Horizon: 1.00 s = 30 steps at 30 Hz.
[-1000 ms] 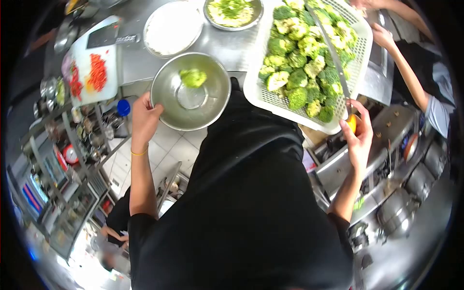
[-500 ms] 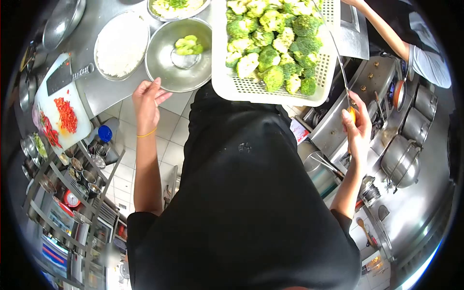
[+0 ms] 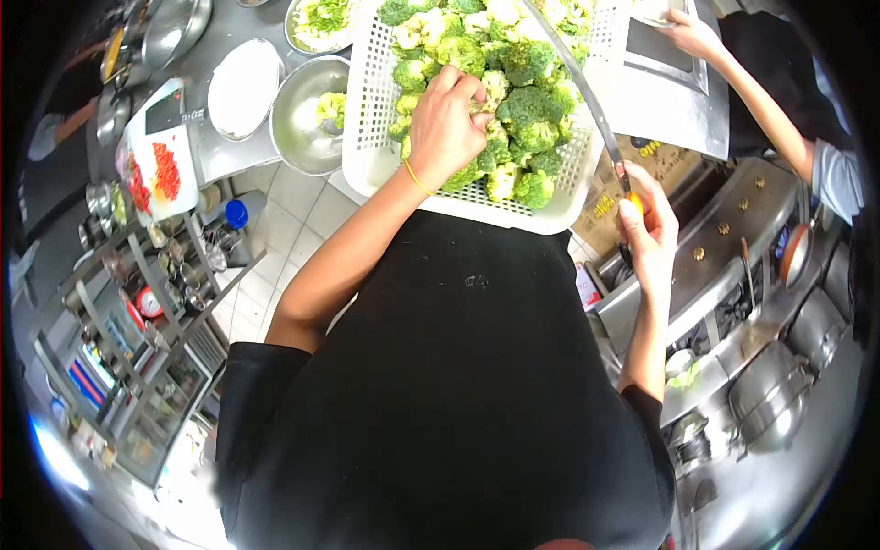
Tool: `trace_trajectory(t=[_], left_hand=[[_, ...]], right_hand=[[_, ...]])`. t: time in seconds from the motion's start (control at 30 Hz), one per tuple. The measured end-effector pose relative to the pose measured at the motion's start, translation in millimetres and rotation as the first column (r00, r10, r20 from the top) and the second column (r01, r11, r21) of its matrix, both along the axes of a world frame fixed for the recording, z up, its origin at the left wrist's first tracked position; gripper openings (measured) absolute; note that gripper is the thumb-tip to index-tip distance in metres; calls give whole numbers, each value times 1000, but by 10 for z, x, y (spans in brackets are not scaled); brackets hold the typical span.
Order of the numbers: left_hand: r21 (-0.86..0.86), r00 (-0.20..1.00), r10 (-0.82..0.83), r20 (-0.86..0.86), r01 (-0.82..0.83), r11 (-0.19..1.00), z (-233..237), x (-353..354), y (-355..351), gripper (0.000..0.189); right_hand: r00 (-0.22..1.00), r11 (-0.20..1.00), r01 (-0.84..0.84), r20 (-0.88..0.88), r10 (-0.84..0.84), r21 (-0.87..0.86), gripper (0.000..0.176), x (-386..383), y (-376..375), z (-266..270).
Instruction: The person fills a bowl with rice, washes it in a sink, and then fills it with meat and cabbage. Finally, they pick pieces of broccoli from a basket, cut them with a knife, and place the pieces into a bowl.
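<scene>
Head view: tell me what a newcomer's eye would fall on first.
Probably the green broccoli heaped in a pale perforated basket at top centre, the left hand in among it. Next, the long-bladed knife slanting across the basket's right side, gripped by the right hand. Then the chopped red pieces on the white board, upper left.

Single head-worn view, facing forward and down

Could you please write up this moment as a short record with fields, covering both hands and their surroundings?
Left hand: down among green broccoli florets
Right hand: gripping an orange-handled, long-bladed metal knife
Florets' container: white perforated plastic basket
Left of basket: round silver metal bowl, yellow-green pieces inside
Farther left: white cutting board with chopped red pieces
</scene>
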<state>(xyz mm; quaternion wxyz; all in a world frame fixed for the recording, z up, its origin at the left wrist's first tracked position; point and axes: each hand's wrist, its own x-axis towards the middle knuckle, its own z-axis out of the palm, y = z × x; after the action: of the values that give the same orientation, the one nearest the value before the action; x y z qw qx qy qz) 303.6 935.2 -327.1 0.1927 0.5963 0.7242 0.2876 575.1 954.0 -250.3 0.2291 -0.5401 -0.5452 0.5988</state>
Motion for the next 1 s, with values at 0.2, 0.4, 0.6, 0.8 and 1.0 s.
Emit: trace_trajectory(t=[0.2, 0.4, 0.6, 0.8, 1.0], left_hand=[[-17, 815, 155, 558, -175, 984, 159, 69, -75, 24], [-154, -41, 150, 988, -158, 975, 453, -49, -377, 24], [-57, -386, -11, 923, -165, 985, 658, 31, -491, 41], [-62, -322, -10, 947, -213, 975, 666, -38, -647, 38], [-161, -277, 94, 956, -229, 960, 656, -185, -632, 22]], right_hand=[[991, 991, -97, -86, 106, 97, 41, 93, 252, -231], [921, 814, -331, -25, 389, 477, 40, -357, 545, -45], [812, 531, -506, 167, 559, 680, 44, -812, 465, 148], [786, 464, -575, 296, 543, 674, 43, -1016, 411, 145], [802, 509, -546, 238, 548, 665, 42, -1105, 356, 140]])
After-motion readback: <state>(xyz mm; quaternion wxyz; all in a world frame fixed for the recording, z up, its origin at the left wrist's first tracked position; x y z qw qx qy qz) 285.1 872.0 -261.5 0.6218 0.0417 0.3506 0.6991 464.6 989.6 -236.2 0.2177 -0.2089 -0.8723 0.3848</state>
